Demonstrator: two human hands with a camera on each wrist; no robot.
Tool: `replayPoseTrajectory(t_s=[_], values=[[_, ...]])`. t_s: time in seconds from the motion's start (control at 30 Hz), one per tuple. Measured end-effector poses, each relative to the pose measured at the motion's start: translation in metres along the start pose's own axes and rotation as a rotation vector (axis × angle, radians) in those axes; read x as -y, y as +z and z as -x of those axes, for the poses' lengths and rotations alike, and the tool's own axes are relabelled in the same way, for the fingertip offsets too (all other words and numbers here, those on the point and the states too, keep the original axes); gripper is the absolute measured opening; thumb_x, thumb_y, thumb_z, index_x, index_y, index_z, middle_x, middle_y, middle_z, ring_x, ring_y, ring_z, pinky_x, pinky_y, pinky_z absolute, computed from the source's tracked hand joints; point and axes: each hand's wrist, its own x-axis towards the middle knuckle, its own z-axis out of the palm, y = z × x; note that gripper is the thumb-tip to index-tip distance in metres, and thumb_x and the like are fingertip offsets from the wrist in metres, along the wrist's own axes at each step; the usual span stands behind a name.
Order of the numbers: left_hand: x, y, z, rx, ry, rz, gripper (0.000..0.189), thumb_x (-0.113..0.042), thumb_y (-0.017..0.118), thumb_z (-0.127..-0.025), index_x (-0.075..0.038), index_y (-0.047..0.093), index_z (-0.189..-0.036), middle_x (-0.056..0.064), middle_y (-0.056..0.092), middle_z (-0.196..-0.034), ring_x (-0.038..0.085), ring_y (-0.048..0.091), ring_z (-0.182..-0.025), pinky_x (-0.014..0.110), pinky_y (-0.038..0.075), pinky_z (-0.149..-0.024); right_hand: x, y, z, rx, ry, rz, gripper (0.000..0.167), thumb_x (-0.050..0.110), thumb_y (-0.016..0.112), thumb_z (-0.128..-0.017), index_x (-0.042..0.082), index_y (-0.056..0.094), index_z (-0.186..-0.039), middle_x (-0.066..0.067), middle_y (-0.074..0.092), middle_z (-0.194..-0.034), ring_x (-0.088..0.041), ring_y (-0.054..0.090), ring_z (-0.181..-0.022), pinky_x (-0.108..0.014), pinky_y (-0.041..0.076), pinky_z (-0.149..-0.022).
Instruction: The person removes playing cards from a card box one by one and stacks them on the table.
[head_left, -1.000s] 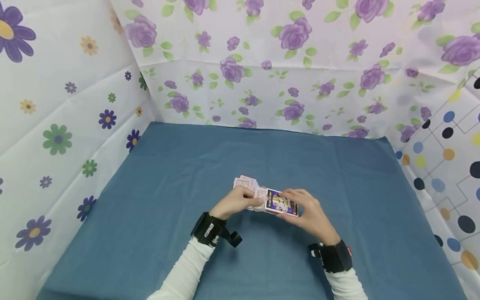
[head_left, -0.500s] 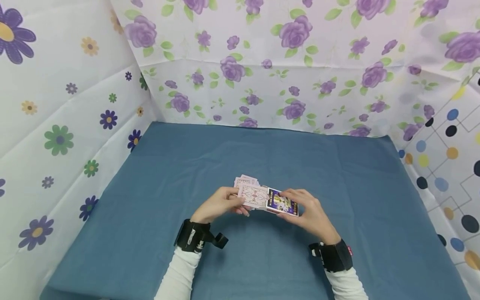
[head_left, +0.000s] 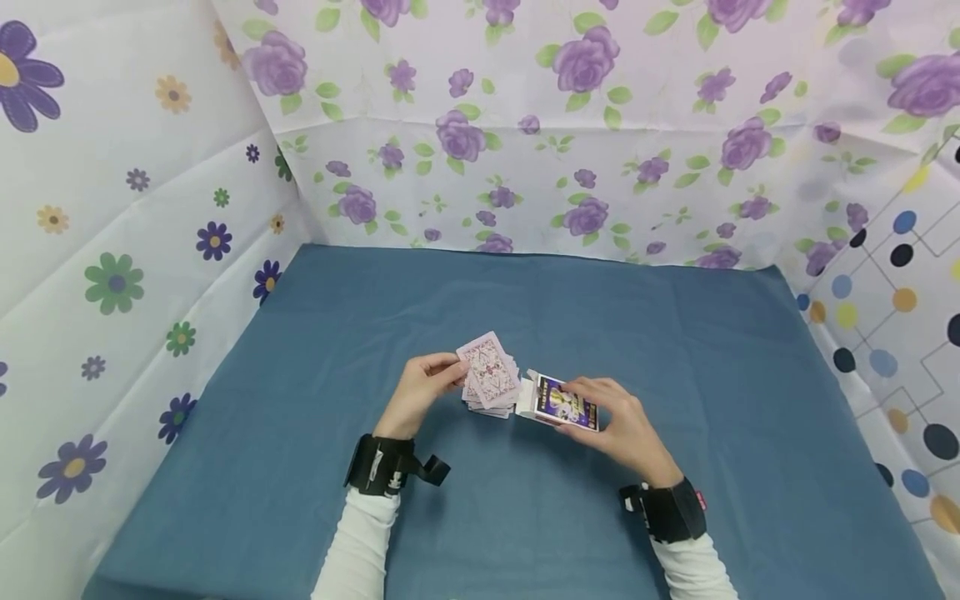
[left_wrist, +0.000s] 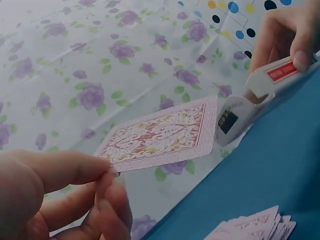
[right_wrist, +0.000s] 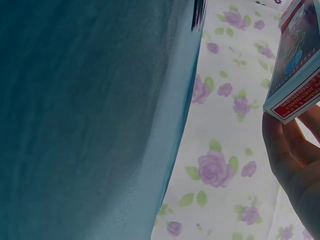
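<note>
My left hand (head_left: pixel 422 393) pinches a playing card (head_left: pixel 489 369) by its left edge between thumb and fingers, red-patterned back up. In the left wrist view this card (left_wrist: pixel 160 136) is held out flat, apart from the box. Below it lies an untidy pile of playing cards (head_left: pixel 498 412), also seen as fanned cards (left_wrist: pixel 257 226) in the left wrist view. My right hand (head_left: pixel 628 429) grips the purple and white card box (head_left: pixel 567 406) by its long sides. The box's flap (left_wrist: pixel 235 122) stands open toward the left. Whether cards are inside is hidden.
A blue cloth (head_left: pixel 375 325) covers the table. Flowered sheets (head_left: pixel 457 183) hang behind it and on the left (head_left: pixel 142 233), with a dotted sheet (head_left: pixel 892 333) on the right. Each wrist wears a black strap (head_left: pixel 381 464).
My left hand has drawn a card out of the box mouth, moved left and turned the card over the pile. The right hand and the box have stayed in place.
</note>
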Motion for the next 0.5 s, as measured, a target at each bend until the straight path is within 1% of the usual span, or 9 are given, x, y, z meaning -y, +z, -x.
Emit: replayPoseTrajectory(t_s=[0.07,0.17,0.27,0.4,0.5], values=[[0.003,-0.002,-0.003,-0.025,0.002,-0.027,0.024,-0.018,0.064,-0.094,0.003,0.068,-0.104,0.002,0.063,-0.079,0.019,0.058,-0.078,0.031,0.049,-0.077,0.000,0.000,0.000,0.002,0.004,-0.001,0.052,0.031,0.084,-0.075,0.018,0.067,-0.122,-0.005,0.066,-0.121,-0.024,0.059,-0.113,-0.046,0.050,-0.085],[0.008,-0.004,-0.010,-0.059,-0.013,-0.077,0.025,-0.019,0.064,-0.094,0.003,0.070,-0.103,0.001,0.059,-0.076,0.022,0.052,-0.076,0.034,0.045,-0.074,-0.001,-0.001,0.000,0.009,0.010,-0.006,0.052,0.033,0.083,-0.076,0.019,0.067,-0.123,-0.004,0.066,-0.122,-0.022,0.058,-0.114,-0.045,0.049,-0.085],[0.014,-0.006,-0.020,-0.094,-0.058,-0.121,0.025,-0.022,0.067,-0.092,0.000,0.072,-0.100,-0.002,0.056,-0.069,0.020,0.049,-0.071,0.032,0.042,-0.068,-0.001,-0.001,0.000,0.013,0.020,-0.016,0.052,0.035,0.082,-0.076,0.020,0.067,-0.123,-0.002,0.066,-0.122,-0.020,0.058,-0.115,-0.043,0.049,-0.086],[0.023,-0.003,-0.033,-0.125,-0.122,-0.138,0.025,-0.026,0.070,-0.090,-0.001,0.073,-0.093,-0.002,0.052,-0.064,0.017,0.045,-0.064,0.028,0.039,-0.061,-0.002,0.000,0.001,0.014,0.022,-0.016,0.051,0.034,0.082,-0.077,0.020,0.067,-0.123,-0.002,0.066,-0.121,-0.020,0.058,-0.113,-0.042,0.050,-0.084],[0.028,0.002,-0.041,-0.153,-0.134,-0.151,0.025,-0.026,0.070,-0.089,-0.001,0.073,-0.091,-0.002,0.055,-0.065,0.015,0.047,-0.061,0.028,0.039,-0.060,-0.002,0.001,0.002,0.015,0.021,-0.015,0.051,0.034,0.083,-0.076,0.019,0.067,-0.123,-0.002,0.067,-0.120,-0.021,0.059,-0.112,-0.041,0.050,-0.082]])
